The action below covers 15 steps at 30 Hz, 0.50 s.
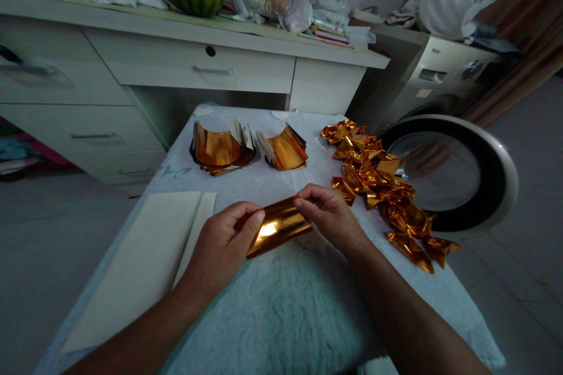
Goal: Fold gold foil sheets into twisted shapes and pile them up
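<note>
Currently, in the head view, a glossy gold sheet [279,227] is held above a cloth-covered table [281,304]. The left hand [222,243] is nearly closed, thumb and fingers pinching its left end; the right hand [332,217] pinches its upper right corner, the grip just as narrow. With the sheet slick and curved, uneven pressure could crease it crookedly, and pulling the hands apart could tear or slip a corner. The loose heap of folded gold pieces [378,173], right of the sheet, could be knocked off by a wide forearm sweep. Counted: one held sheet; two curved gold stacks beyond it; one heap, its overlapping pieces uncountable; two pale paper areas left of it, possibly one folded piece.
</note>
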### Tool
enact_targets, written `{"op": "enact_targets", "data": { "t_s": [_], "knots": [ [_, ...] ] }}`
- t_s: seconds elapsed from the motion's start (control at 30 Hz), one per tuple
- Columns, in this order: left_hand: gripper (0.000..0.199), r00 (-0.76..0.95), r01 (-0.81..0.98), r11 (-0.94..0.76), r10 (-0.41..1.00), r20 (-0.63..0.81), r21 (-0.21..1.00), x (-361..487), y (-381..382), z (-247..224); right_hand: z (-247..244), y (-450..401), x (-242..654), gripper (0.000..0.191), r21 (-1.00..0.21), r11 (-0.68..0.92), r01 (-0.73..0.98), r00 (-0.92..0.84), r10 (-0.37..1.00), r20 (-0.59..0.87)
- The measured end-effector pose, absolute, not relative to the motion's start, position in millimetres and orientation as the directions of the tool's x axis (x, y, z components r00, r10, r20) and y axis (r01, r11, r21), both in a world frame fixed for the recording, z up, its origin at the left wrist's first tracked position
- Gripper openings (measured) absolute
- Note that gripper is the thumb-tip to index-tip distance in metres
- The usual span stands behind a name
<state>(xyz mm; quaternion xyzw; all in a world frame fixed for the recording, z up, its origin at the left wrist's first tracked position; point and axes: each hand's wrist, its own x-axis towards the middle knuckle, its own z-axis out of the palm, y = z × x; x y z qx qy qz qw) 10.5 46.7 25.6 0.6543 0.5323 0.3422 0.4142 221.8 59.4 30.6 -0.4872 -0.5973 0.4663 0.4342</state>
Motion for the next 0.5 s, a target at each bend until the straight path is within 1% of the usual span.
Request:
{"op": "enact_targets", "data": {
  "t_s": [0.33,0.5],
  "knots": [
    [0.028,0.187,0.414,-0.091,0.982,0.013,0.906,10.7,46.0,23.8,29.3,60.5,222.8,0.026,-0.976,0.104,0.192,-0.157,0.985,0.074],
    [0.028,0.201,0.435,-0.128,0.979,0.043,0.891,10.5,46.9,23.5,30.3,59.5,223.3,0.026,-0.98,0.096,0.176,-0.164,0.984,0.066]
  ]
}}
